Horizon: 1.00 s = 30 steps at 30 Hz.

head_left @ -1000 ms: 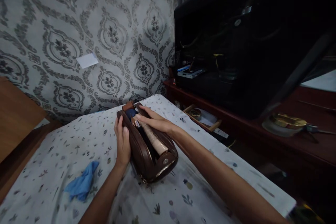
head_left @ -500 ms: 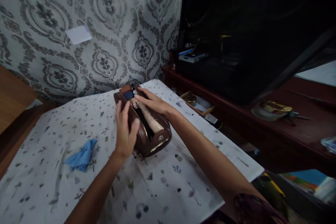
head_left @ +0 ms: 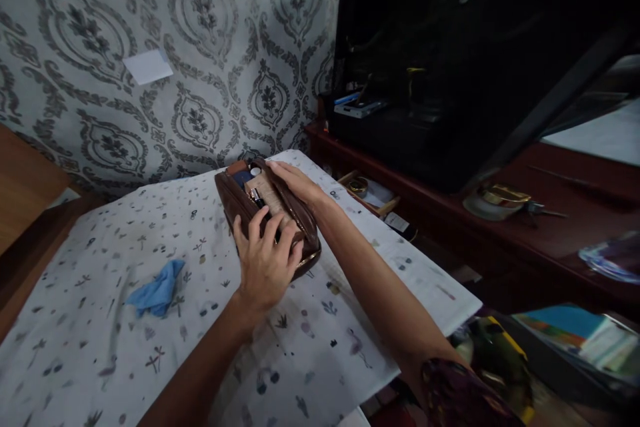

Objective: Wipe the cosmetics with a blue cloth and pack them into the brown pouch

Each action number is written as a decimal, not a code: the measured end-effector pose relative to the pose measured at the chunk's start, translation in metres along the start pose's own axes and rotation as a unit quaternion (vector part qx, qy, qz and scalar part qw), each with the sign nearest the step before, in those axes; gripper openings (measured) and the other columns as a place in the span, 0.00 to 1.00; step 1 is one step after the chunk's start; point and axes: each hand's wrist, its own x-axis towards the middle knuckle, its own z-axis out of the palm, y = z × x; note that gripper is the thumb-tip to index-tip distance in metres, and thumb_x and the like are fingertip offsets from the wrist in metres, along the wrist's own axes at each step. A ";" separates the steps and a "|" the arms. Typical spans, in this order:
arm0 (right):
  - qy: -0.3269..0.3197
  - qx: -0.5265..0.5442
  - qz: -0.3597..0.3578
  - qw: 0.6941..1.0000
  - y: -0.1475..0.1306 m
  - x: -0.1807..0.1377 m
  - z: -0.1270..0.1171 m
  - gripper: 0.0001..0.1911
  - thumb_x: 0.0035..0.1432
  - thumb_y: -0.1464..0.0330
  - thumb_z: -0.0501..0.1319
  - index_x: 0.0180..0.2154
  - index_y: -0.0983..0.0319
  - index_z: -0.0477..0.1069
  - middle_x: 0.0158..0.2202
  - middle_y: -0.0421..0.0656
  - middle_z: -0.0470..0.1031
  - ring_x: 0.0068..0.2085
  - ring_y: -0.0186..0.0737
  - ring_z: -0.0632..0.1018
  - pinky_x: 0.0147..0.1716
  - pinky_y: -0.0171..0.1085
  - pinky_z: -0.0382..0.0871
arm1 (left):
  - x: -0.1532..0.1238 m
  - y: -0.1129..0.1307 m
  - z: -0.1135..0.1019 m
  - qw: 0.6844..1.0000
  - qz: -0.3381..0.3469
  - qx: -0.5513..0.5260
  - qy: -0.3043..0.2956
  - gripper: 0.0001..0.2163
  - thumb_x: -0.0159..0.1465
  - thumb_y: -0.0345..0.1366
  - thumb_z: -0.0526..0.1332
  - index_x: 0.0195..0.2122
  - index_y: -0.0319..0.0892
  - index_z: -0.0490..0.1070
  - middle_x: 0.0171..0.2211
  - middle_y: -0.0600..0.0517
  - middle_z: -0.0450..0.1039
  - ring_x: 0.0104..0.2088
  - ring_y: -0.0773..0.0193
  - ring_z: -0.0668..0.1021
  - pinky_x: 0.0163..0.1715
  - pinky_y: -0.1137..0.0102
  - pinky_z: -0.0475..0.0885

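A brown zippered bag (head_left: pixel 229 197) lies unzipped on the patterned tablecloth, its contents showing. Inside it are a beige item (head_left: pixel 273 195), a small black tube with a shiny metallic end (head_left: pixel 257 197) and something dark blue (head_left: pixel 243 177). My left hand (head_left: pixel 265 263) rests over the near end of the bag, fingers spread and bent across the opening, partly hiding it. Along the bag's far right side lies my right hand (head_left: pixel 296 183), its fingers stretched out flat against the leather.
A blue cloth (head_left: pixel 157 290) lies on the white tablecloth (head_left: pixel 200 340) to the left. At the right stand a large black screen (head_left: pixel 425 80) and a dark red cabinet (head_left: pixel 555 213) with an open drawer (head_left: pixel 373 199). The patterned wall rises behind.
My left hand has moved from the bag's left side onto its near end, fingers now over the opening. My right hand has slid outward from the opening to the right side.
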 end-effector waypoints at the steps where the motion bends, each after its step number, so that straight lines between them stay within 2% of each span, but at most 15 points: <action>1: 0.009 0.015 0.004 1.000 0.001 0.000 -0.001 0.19 0.65 0.56 0.57 0.46 0.62 0.75 0.50 0.43 0.78 0.52 0.43 0.75 0.58 0.41 0.65 | 0.000 0.001 0.001 1.000 0.000 0.008 0.007 0.10 0.68 0.35 0.58 0.48 0.44 0.75 0.52 0.43 0.77 0.61 0.43 0.69 0.63 0.38 0.51; 6: 0.038 0.031 0.001 0.999 0.009 0.000 -0.005 0.24 0.62 0.51 0.58 0.45 0.64 0.76 0.47 0.44 0.79 0.51 0.44 0.76 0.57 0.41 0.65 | 0.001 -0.001 0.003 0.999 0.005 0.015 0.047 0.09 0.67 0.34 0.59 0.46 0.43 0.76 0.49 0.43 0.78 0.57 0.44 0.72 0.62 0.40 0.54; 10: 0.011 -0.024 -0.045 0.999 0.009 -0.009 -0.005 0.30 0.59 0.45 0.59 0.47 0.63 0.77 0.51 0.46 0.78 0.56 0.49 0.74 0.61 0.46 0.62 | 0.003 -0.004 0.000 0.998 0.025 0.006 0.055 0.10 0.67 0.37 0.61 0.47 0.43 0.75 0.49 0.44 0.79 0.55 0.44 0.73 0.61 0.41 0.55; 15: -0.027 -0.132 -0.075 0.988 0.005 -0.026 0.000 0.36 0.59 0.45 0.60 0.61 0.59 0.68 0.65 0.48 0.67 0.65 0.51 0.67 0.68 0.50 0.53 | 0.003 -0.001 0.001 0.998 0.010 -0.041 0.050 0.09 0.66 0.40 0.62 0.45 0.43 0.73 0.48 0.45 0.77 0.55 0.47 0.73 0.63 0.42 0.51; 18: -0.044 -0.190 -0.070 0.978 0.003 -0.030 0.003 0.42 0.60 0.44 0.58 0.66 0.63 0.62 0.68 0.52 0.61 0.68 0.53 0.63 0.69 0.51 0.50 | 0.001 -0.004 0.000 0.994 0.009 -0.096 0.042 0.10 0.67 0.40 0.60 0.47 0.44 0.71 0.49 0.45 0.75 0.55 0.50 0.72 0.66 0.44 0.49; 21: -0.050 -0.216 -0.055 0.974 0.001 -0.033 0.003 0.45 0.59 0.41 0.58 0.67 0.63 0.60 0.69 0.53 0.58 0.70 0.56 0.58 0.70 0.54 0.47 | 0.001 -0.021 0.000 0.982 0.001 -0.181 0.058 0.13 0.69 0.40 0.56 0.53 0.46 0.68 0.55 0.44 0.70 0.59 0.53 0.70 0.66 0.49 0.53; 23: -0.061 -0.220 -0.051 0.972 0.001 -0.032 0.002 0.47 0.57 0.40 0.58 0.68 0.62 0.59 0.70 0.52 0.56 0.71 0.57 0.54 0.70 0.55 0.45 | 0.007 -0.044 0.007 0.964 -0.062 -0.240 0.098 0.15 0.70 0.40 0.53 0.57 0.46 0.66 0.61 0.43 0.65 0.63 0.54 0.66 0.66 0.53 0.57; 25: -0.075 -0.218 -0.053 0.972 0.000 -0.028 0.001 0.49 0.56 0.39 0.59 0.68 0.62 0.58 0.71 0.52 0.54 0.72 0.56 0.51 0.71 0.54 0.42 | 0.019 -0.072 0.019 0.930 -0.173 -0.293 0.140 0.18 0.71 0.43 0.53 0.59 0.46 0.64 0.65 0.43 0.60 0.67 0.54 0.61 0.68 0.56 0.54; 27: -0.082 -0.211 -0.048 0.973 0.000 -0.017 0.000 0.50 0.54 0.39 0.61 0.68 0.63 0.59 0.71 0.51 0.53 0.72 0.56 0.51 0.71 0.53 0.41 | 0.033 -0.101 0.035 0.874 -0.295 -0.356 0.148 0.23 0.69 0.48 0.54 0.61 0.44 0.62 0.67 0.42 0.57 0.69 0.54 0.58 0.70 0.59 0.49; 28: -0.082 -0.205 -0.040 0.974 0.000 -0.010 0.000 0.50 0.54 0.39 0.61 0.67 0.63 0.60 0.71 0.51 0.53 0.72 0.56 0.52 0.71 0.52 0.41 | 0.040 -0.114 0.043 0.840 -0.353 -0.389 0.133 0.24 0.69 0.51 0.54 0.62 0.45 0.61 0.68 0.43 0.57 0.70 0.55 0.58 0.70 0.60 0.48; 30: -0.075 -0.193 -0.021 0.978 0.000 0.008 0.002 0.49 0.53 0.39 0.62 0.66 0.63 0.61 0.71 0.51 0.55 0.71 0.55 0.55 0.71 0.51 0.42 | 0.049 -0.133 0.056 0.815 -0.387 -0.415 0.116 0.27 0.68 0.54 0.53 0.63 0.45 0.61 0.69 0.43 0.57 0.70 0.53 0.58 0.70 0.59 0.49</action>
